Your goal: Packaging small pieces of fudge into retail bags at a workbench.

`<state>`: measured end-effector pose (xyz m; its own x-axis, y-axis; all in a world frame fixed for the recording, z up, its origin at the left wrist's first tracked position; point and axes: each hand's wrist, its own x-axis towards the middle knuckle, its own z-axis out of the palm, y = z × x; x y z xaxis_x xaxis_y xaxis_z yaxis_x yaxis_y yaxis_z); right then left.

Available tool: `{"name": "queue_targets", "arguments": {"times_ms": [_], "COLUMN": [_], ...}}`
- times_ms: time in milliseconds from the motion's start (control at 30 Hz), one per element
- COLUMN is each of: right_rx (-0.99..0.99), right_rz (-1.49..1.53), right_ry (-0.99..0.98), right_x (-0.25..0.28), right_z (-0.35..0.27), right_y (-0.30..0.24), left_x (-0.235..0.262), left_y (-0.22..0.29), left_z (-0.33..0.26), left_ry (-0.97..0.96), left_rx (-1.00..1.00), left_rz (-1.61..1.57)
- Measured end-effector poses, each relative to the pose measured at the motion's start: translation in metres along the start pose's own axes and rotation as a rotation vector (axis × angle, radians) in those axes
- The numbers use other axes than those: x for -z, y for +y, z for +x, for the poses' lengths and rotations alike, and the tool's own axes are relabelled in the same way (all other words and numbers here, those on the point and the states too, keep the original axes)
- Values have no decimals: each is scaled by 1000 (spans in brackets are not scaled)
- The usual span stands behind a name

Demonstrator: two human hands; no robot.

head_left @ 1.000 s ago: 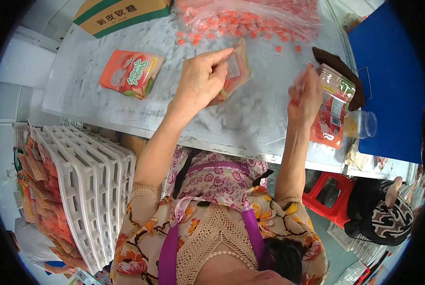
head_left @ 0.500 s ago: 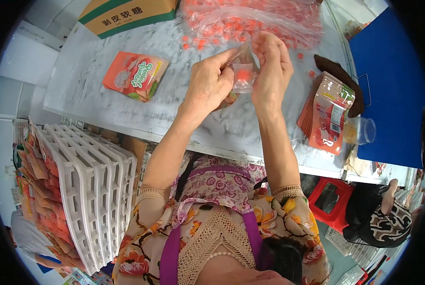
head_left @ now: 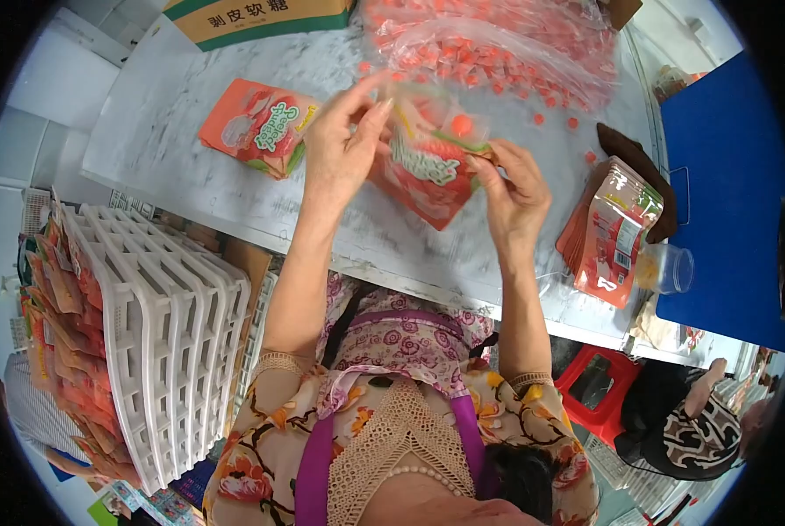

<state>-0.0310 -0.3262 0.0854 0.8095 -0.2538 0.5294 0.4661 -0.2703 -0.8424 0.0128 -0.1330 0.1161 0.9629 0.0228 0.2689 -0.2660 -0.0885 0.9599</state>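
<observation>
My left hand and right hand pinch the orange pouch between them (its mouth up), both equally close, I think.

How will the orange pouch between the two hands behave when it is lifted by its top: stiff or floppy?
The orange pouch probably flexes: it hangs from its top between the left hand and right hand. Its glossy film looks slippery. It seems light, held by fingertips only.

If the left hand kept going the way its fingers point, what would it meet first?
Probably the clear bag of orange candies at the table's far side; the left hand points up and slightly right, though its height above the table is unclear.
</observation>
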Motion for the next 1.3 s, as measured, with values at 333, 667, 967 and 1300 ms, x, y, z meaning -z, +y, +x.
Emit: {"name": "queue_targets", "arguments": {"times_ms": [333,667,967,1300], "right_rx": [-164,-85,-170,96], "right_rz": [35,-3,259,-301], "right_ry": [-140,-203,-111,-446], "right_x": [-9,-26,-7,-1], "right_z": [11,8,19,46], "right_y": [-11,-10,0,-40], "left_x": [-31,-30,21,37], "left_y": [-52,-36,-18,-37], "left_z": [-23,-34,-29,-42], "left_ry": [42,264,-63,-98], "left_rx": [-93,-108,159,113], "left_rz": [-247,-369,-537,-323]}}
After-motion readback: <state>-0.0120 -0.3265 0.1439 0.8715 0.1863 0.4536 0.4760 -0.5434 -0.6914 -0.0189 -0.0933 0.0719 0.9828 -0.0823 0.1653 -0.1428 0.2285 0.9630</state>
